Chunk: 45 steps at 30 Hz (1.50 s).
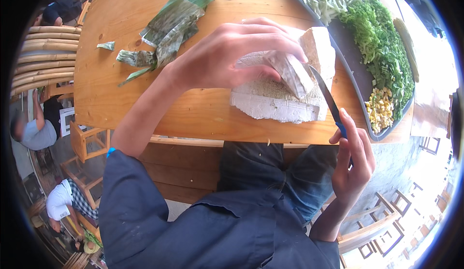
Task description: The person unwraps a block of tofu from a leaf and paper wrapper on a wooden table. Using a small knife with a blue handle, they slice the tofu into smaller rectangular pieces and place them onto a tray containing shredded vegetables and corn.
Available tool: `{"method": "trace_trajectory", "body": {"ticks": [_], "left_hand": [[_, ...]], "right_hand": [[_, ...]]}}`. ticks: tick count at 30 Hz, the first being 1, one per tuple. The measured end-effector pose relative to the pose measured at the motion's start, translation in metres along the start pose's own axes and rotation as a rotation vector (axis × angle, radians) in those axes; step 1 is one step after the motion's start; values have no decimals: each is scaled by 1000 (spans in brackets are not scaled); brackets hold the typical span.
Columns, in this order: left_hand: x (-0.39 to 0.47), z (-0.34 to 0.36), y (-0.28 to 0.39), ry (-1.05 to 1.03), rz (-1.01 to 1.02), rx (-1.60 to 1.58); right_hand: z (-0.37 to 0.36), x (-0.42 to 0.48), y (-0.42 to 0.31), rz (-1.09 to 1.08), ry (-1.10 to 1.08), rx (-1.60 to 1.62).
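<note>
My left hand [232,53] grips a wedge-shaped white piece [290,71], apparently cheese, between thumb and fingers. Under it lies a larger white slab [273,104] with a grainy top and ragged edges, directly on the wooden table. A tall chunk [319,48] of the same material stands at the slab's right side. In my right hand [353,160] is a small knife [328,91] with a dark blade and a blue handle. The blade points up and left, its tip close to the right side of the wedge; whether it touches cannot be told.
Crumpled green leaf wrapping [177,22] lies on the table [119,102] at the left, with loose scraps near it. At the right, a dark tray [344,48] holds pale shredded vegetable, chopped greens [384,48] and corn kernels [380,109]. Other people are at the far left.
</note>
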<state>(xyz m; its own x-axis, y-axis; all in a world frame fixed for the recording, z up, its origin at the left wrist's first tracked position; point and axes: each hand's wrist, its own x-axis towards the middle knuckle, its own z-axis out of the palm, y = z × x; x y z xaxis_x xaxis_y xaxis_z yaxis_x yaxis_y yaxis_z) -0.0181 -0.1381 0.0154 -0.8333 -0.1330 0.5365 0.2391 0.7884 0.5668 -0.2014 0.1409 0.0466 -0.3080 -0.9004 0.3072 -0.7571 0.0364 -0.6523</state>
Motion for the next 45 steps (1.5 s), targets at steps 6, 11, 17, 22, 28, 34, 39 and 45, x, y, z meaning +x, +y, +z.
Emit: {"method": "trace_trajectory", "body": {"ticks": [6,11,17,22,28,34,39,45], "left_hand": [[-2,1,3,6,-113,-91],[-8,7,0,50,-109,-99],[-9,14,-6,50,-107,-138],[-8,13,-5,62,-61,-80],[-13,10,-7,-17,-135,-263],[-7,-2,12,57,-119,-352],[-6,12,-14,92,168,-216],[-7,12,-9,55,-54,-385]], "right_hand": [[0,8,-10,-65,-54,-85],[-4,10,-5,-111,-120,-106],[-12,12,9,-158,-147,-159],[-3,11,9,-149,-92,-201],[3,14,9,-183,-56,-241],[8,25,5,-162,-96,-210],[15,40,-4,-196,-178,-179],[3,48,-7,-188,-230,-218]]}}
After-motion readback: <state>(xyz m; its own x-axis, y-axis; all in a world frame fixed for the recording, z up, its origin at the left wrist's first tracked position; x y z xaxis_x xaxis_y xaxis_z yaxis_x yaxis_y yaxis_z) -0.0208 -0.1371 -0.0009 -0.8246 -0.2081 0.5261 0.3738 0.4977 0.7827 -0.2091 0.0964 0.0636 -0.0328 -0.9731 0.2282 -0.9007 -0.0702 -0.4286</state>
